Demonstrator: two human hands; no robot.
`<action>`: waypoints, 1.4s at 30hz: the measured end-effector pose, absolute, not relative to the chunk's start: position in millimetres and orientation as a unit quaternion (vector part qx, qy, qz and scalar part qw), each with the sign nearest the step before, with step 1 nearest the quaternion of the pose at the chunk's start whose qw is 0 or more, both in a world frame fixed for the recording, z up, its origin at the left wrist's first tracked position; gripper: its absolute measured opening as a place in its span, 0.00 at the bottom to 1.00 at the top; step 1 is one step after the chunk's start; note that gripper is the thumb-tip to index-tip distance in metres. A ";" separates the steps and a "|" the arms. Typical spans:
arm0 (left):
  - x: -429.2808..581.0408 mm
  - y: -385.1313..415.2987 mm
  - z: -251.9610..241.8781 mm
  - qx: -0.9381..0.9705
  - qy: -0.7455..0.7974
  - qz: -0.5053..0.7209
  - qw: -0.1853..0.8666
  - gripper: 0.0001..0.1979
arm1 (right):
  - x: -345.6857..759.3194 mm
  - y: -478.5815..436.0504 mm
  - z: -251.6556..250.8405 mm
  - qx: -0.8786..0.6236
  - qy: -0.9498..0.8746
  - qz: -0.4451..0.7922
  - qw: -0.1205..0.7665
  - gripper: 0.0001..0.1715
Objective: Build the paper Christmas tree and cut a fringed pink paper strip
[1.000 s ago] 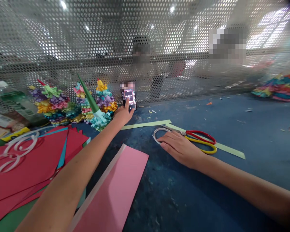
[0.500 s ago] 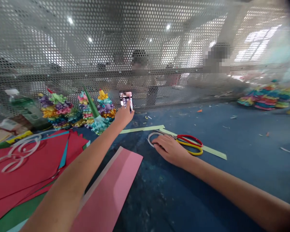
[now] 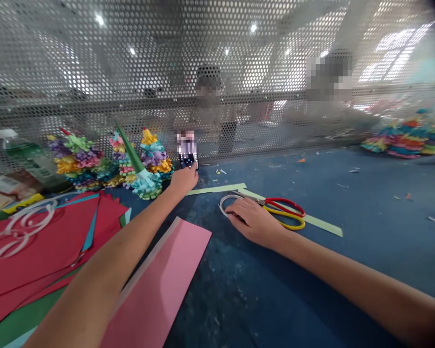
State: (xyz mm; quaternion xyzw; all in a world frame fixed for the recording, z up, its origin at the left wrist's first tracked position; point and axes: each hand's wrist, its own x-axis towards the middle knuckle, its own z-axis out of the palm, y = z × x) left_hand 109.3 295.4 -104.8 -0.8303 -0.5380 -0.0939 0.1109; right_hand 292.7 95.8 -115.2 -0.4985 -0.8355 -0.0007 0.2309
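A phone (image 3: 189, 159) leans upright against the perforated metal screen, its display lit. My left hand (image 3: 184, 180) reaches to its lower edge with a finger at the display; the other fingers look loosely bent and partly hidden. On the table, my right hand (image 3: 252, 221) lies palm down, fingers loosely curved, beside a white paper-strip loop (image 3: 223, 205). Scissors (image 3: 284, 205) with one red and one yellow handle lie just behind that hand, across pale green paper strips (image 3: 324, 226). Between my arms is a folded pink paper sheet (image 3: 170, 275).
Red paper sheets (image 3: 39, 241) are stacked at left, with white paper curls (image 3: 31, 224) on top. Colourful fringed paper cones (image 3: 154, 154) and a green bottle (image 3: 31, 162) stand behind. More cones (image 3: 408, 137) are far right. People show behind the perforated screen (image 3: 130, 58).
My left hand has dropped slightly to the phone's lower edge, and the phone's display has changed. My right hand stays beside the scissors. The view has shifted a little.
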 end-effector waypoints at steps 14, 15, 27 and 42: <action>106.1 298.1 -108.2 -0.820 -0.555 -0.096 0.106 0.28 | 337.8 78.1 -104.4 -0.583 -0.790 -0.092 0.166 0.18; 105.6 299.2 -108.6 -0.817 -0.558 -0.097 0.106 0.29 | 346.1 75.8 -107.0 -0.599 -0.779 -0.094 0.156 0.18; 106.3 301.5 -108.5 -0.811 -0.559 -0.115 0.125 0.33 | 394.6 73.5 -113.6 -0.685 -0.718 -0.007 0.121 0.10; 105.4 268.0 -86.8 -0.843 -0.516 -0.106 0.111 0.26 | 415.8 81.1 -103.2 -0.693 -0.693 0.155 0.121 0.20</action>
